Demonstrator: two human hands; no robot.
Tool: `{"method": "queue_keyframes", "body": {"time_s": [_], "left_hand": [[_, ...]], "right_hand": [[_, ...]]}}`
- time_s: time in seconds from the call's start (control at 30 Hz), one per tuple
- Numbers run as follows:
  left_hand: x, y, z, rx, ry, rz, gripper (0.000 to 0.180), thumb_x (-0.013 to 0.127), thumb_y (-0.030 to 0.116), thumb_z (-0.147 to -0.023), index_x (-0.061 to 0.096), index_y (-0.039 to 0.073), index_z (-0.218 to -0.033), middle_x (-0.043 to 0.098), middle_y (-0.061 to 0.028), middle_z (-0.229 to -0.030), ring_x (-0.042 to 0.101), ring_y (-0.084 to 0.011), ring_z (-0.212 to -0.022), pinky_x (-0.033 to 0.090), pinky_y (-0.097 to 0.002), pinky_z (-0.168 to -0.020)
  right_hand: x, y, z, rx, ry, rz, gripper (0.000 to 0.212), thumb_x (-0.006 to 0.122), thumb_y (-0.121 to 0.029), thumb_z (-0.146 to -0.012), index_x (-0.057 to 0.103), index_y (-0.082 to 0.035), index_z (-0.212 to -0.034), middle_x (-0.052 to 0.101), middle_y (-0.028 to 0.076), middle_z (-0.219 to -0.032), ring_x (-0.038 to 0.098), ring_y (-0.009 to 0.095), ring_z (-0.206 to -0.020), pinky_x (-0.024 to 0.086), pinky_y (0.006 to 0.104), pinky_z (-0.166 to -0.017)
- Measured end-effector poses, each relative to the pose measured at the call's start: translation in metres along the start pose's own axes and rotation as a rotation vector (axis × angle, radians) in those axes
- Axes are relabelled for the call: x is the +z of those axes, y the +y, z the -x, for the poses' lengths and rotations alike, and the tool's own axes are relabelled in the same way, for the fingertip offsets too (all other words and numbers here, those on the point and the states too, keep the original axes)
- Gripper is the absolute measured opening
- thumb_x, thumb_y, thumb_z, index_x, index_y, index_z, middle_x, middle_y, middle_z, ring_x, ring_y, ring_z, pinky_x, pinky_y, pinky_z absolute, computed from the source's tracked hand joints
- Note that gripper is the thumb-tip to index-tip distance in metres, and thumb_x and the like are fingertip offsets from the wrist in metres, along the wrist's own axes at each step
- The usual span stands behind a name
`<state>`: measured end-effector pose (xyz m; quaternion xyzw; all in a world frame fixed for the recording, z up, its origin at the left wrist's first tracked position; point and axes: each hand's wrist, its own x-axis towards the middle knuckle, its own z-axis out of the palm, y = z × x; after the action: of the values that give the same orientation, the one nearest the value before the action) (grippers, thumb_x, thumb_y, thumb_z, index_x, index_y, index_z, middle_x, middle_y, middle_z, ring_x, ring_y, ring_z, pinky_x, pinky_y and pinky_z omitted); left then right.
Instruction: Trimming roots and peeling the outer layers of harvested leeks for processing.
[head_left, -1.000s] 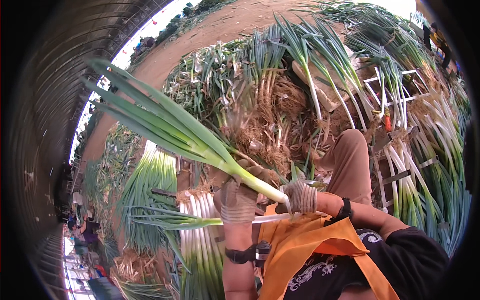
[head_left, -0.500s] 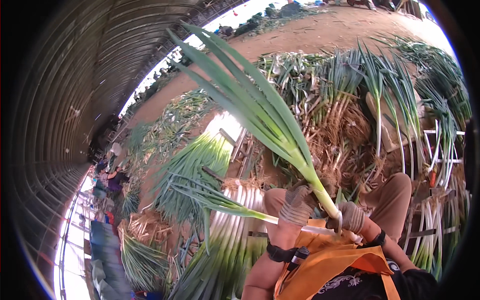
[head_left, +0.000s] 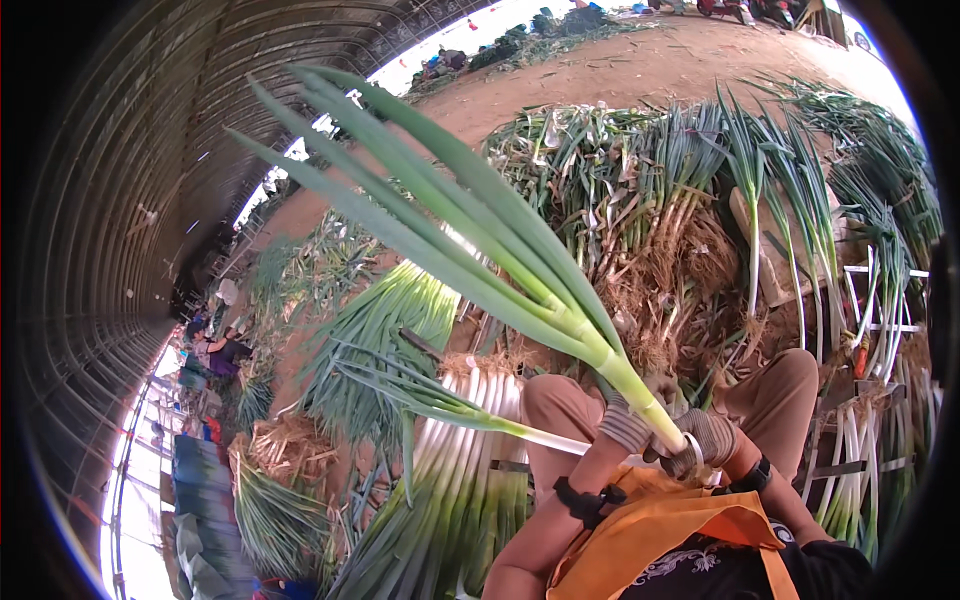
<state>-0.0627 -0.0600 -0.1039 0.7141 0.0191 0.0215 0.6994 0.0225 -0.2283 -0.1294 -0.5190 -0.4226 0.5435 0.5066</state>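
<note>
A large green onion (head_left: 570,325) slants across the view, its leaves spread up to the left and its pale stalk between my hands. My left hand (head_left: 627,424), in a striped grey glove, is closed round the lower stalk from the left. At the stalk's lower end my right hand (head_left: 710,440), gloved alike, has its fingers curled against it. A whitish strip curves beside the right fingers; what exactly they pinch is partly hidden. Another, thinner green onion (head_left: 500,424) lies across my lap, its white end passing under my left forearm.
White-stalked green onions (head_left: 480,400) lie in a row at my left, with a leafy bundle (head_left: 385,320) beyond. Unpeeled onions with brown roots (head_left: 680,245) are heaped ahead. More stand by a white frame (head_left: 890,270) at right. A person (head_left: 222,350) sits far left.
The large onion's leaves have swung left and its stalk has shifted slightly down. My left hand has moved right and down, nearer my right hand.
</note>
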Motion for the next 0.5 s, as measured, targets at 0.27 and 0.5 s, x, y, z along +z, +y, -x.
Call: {"method": "queue_keyframes", "body": {"time_s": [0.27, 0.5], "left_hand": [[-0.042, -0.011, 0.029, -0.086, 0.320, -0.407, 0.041, 0.052, 0.024, -0.086, 0.049, -0.004, -0.115, 0.061, -0.0121, -0.100, 0.059, -0.0209, -0.085, 0.048, -0.0341, -0.079], [0.017, 0.064, 0.024, -0.059, 0.511, -0.591, 0.020, 0.062, 0.016, -0.084, 0.058, -0.002, -0.078, 0.056, -0.0085, -0.064, 0.051, -0.0150, -0.055, 0.042, -0.0270, -0.054]], "right_hand": [[0.014, -0.023, -0.010, -0.051, 0.206, 0.264, 0.028, 0.070, -0.014, -0.074, 0.063, -0.003, -0.099, 0.064, 0.001, -0.081, 0.054, 0.005, -0.070, 0.046, 0.0225, -0.061], [0.012, 0.006, -0.020, -0.105, 0.347, -0.127, 0.029, 0.074, -0.019, -0.070, 0.064, -0.008, -0.095, 0.064, 0.000, -0.073, 0.053, 0.007, -0.065, 0.046, 0.0255, -0.058]]}}
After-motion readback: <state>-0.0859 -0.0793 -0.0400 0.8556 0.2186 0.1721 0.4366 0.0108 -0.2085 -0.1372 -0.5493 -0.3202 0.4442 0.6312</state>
